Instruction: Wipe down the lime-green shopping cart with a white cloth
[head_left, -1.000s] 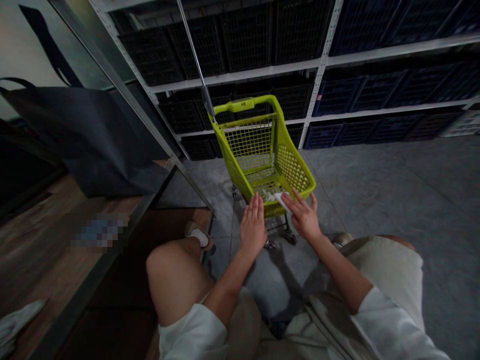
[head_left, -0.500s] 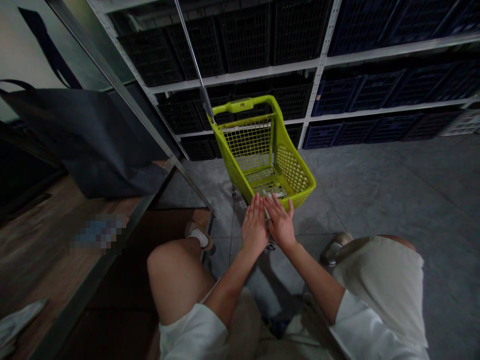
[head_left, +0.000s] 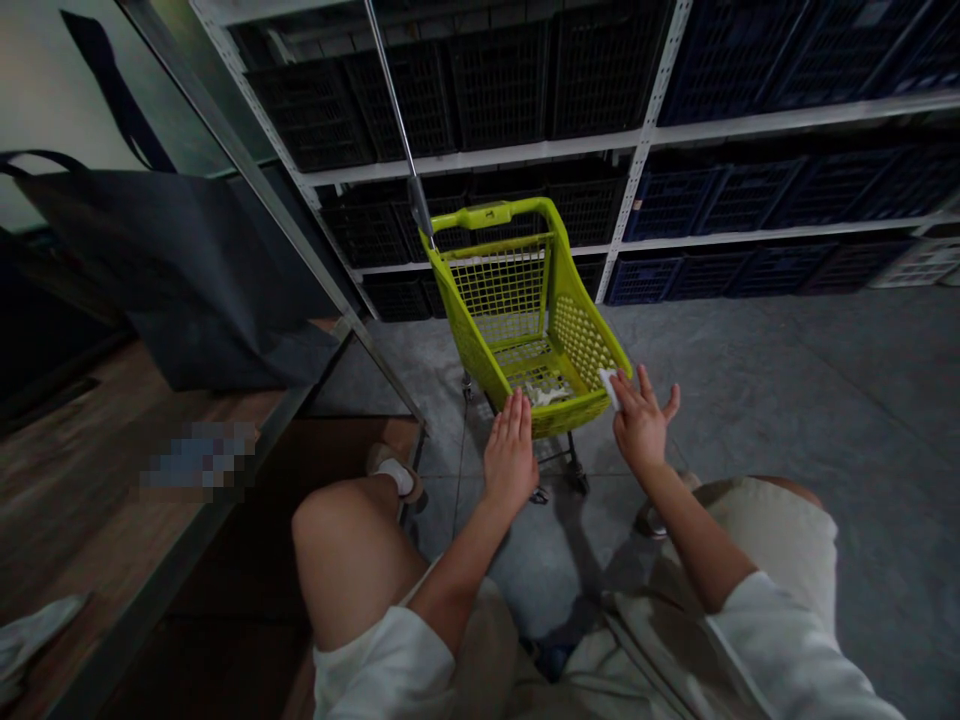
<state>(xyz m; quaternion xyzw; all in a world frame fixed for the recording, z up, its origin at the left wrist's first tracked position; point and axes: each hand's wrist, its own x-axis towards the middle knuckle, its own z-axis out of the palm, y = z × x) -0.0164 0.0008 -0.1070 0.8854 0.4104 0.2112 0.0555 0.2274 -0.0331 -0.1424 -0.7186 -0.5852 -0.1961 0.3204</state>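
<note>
A yellow-green shopping cart (head_left: 525, 320) stands before me with its basket open upward. On its near left corner rests my left hand (head_left: 511, 455), fingers stretched out flat and close together. My right hand (head_left: 641, 425) is at the near right corner of the basket. It pinches a small white tissue (head_left: 610, 388) against the rim, with the other fingers spread. Some crumpled white material (head_left: 546, 393) lies on the basket floor near the front; its kind cannot be made out.
Behind the cart, white metal shelving (head_left: 637, 180) holds black crates (head_left: 499, 85) and blue crates (head_left: 750, 190). A wooden table (head_left: 97, 450) with a metal frame stands at left, carrying a dark bag (head_left: 180, 280) and a white cloth (head_left: 41, 635). A thin metal pole (head_left: 391, 90) rises by the cart handle.
My right hand has moved away from the left hand, rightward to the cart's right corner, and the white tissue in it now shows. My left hand has stayed almost in place.
</note>
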